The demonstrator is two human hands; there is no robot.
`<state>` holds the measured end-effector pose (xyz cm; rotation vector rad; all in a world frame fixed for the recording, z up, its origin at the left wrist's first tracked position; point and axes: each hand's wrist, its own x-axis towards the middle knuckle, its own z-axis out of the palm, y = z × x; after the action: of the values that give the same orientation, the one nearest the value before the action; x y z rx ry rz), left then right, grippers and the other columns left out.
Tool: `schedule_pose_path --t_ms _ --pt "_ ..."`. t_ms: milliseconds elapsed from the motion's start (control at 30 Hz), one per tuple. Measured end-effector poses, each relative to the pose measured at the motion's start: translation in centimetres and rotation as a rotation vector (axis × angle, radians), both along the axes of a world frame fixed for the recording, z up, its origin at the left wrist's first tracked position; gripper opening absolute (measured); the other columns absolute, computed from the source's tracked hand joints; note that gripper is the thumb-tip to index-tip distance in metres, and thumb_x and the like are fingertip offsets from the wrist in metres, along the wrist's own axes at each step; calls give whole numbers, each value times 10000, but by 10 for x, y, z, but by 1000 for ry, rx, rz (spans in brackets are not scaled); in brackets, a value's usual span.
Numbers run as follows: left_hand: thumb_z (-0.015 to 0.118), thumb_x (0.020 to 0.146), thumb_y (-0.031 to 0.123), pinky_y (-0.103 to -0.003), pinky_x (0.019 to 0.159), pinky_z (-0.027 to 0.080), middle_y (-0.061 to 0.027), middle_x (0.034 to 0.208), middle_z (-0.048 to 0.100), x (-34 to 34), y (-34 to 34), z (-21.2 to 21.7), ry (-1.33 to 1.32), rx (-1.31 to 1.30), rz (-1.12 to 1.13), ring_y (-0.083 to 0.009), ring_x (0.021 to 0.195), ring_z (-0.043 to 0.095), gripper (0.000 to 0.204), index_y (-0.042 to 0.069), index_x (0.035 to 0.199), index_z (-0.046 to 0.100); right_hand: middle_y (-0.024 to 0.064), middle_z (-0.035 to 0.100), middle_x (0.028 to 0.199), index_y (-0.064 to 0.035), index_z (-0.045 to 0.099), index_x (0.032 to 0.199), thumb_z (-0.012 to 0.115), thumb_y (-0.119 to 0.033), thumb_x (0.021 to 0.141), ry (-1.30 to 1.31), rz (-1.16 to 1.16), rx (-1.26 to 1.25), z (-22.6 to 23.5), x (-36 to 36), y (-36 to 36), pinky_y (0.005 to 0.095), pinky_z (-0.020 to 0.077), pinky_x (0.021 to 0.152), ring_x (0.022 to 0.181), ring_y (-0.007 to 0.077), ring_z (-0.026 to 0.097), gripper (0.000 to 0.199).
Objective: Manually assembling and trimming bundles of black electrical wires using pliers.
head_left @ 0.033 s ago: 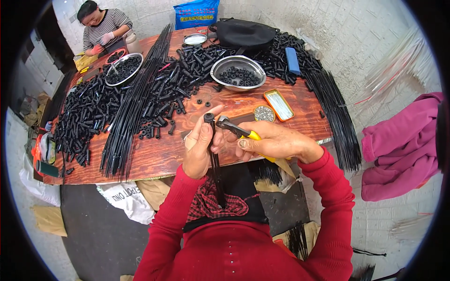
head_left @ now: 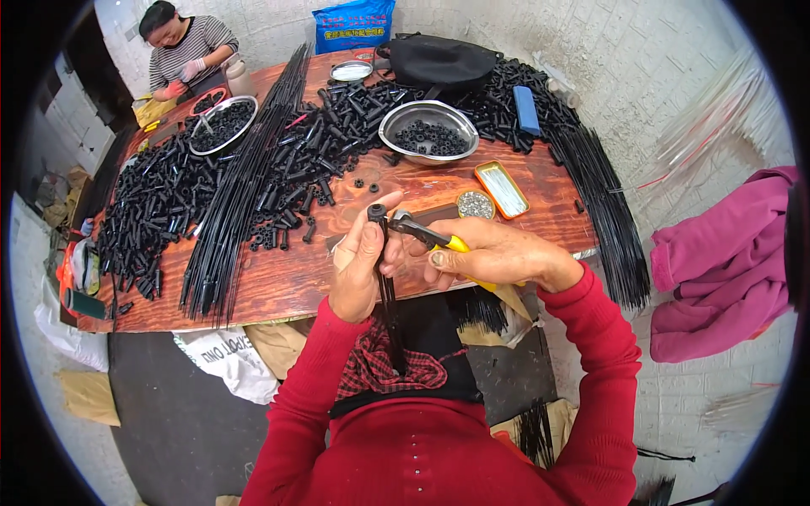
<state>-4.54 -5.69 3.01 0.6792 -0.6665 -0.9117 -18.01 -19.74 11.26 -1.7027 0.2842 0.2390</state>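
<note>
The left hand (head_left: 359,266) is closed around a thin black rod (head_left: 388,295), which stands almost upright above the near edge of the wooden surface (head_left: 278,278), with a small black cap on its top end. The right hand (head_left: 498,253) is gripping pliers (head_left: 422,232) with yellow handles, and their tip is just beside the cap. Behind the hands lie a metal bowl (head_left: 428,131) of black pieces and a long bundle of black rods (head_left: 245,181).

Counter (head_left: 278,278): reddish wood, glossy, grain visible. Bowl (head_left: 428,128) beside the bag: shiny bare metal. Rods (head_left: 232,198): thin, matt black. Pliers (head_left: 426,234): dark metal, yellow plastic grip. Sleeves (head_left: 603,363): red knit cloth.
</note>
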Motion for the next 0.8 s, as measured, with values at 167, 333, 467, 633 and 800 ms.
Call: schedule_pose_path --t_ms 167,333,467,633,800 --pt "489 998 348 -201 564 308 30 699 419 0 2 1 18 2 3 -51 604 361 477 14 1336 447 51 602 938 -19 541 1194 457 -141 981 68 66 -45 9 4 -3 276 516 730 831 113 586 260" --pt "486 1001 342 -203 562 308 31 699 415 -1 2 1 -13 17 20 -48 602 354 448 18 1309 464 100 633 1024 21 512 1259 471 -129 976 174 95 -27 20 6 -6 301 520 783 903 162 638 323" --pt "475 1006 342 -197 555 304 33 699 413 -3 2 0 -68 47 69 -41 604 346 414 30 1278 485 114 634 1045 27 508 1252 475 -138 979 228 97 -1 23 8 -9 300 524 782 912 177 651 321" --pt "472 1006 352 -194 533 293 35 689 412 -7 -1 -1 -121 57 125 -36 597 339 399 39 1253 501 144 664 1036 45 523 1180 482 -162 979 392 110 -17 37 10 -13 211 488 540 867 169 685 292" --pt "473 1007 337 -197 508 281 35 676 416 -10 -3 -3 -188 69 201 -33 583 337 377 38 1234 513 136 689 960 37 558 1073 476 -189 980 440 107 -103 53 14 -7 196 440 465 802 148 694 258"
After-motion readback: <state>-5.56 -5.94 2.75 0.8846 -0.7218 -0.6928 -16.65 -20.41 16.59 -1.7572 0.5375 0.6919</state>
